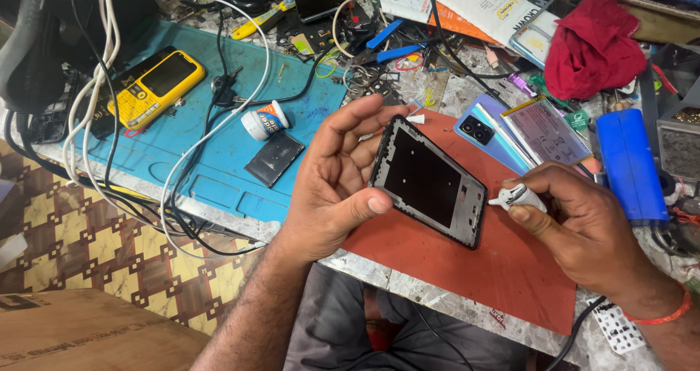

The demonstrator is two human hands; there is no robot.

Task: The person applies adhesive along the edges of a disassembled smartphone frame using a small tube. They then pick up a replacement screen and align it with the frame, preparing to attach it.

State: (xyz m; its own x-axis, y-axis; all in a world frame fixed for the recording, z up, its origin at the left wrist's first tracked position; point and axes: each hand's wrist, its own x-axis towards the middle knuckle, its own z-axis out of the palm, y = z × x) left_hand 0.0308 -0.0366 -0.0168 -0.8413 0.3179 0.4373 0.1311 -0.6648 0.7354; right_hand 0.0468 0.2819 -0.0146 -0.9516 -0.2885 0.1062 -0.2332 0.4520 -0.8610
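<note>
- Gripping a black phone frame (429, 181) by its near edge, the left hand (337, 189) held it tilted above the red mat (503, 269), thumb on the rim and fingers curled behind.
- The right hand (583, 229) was closed around a small white glue tube (519, 196), its nozzle touching the frame's right edge.
- A lilac phone back (485, 134) and a flat battery (547, 132) lay just beyond on the counter (408, 283).
- A yellow keypad phone (157, 87) and a white tub (264, 119) rested on the blue mat (219, 174), well apart from the hands.
</note>
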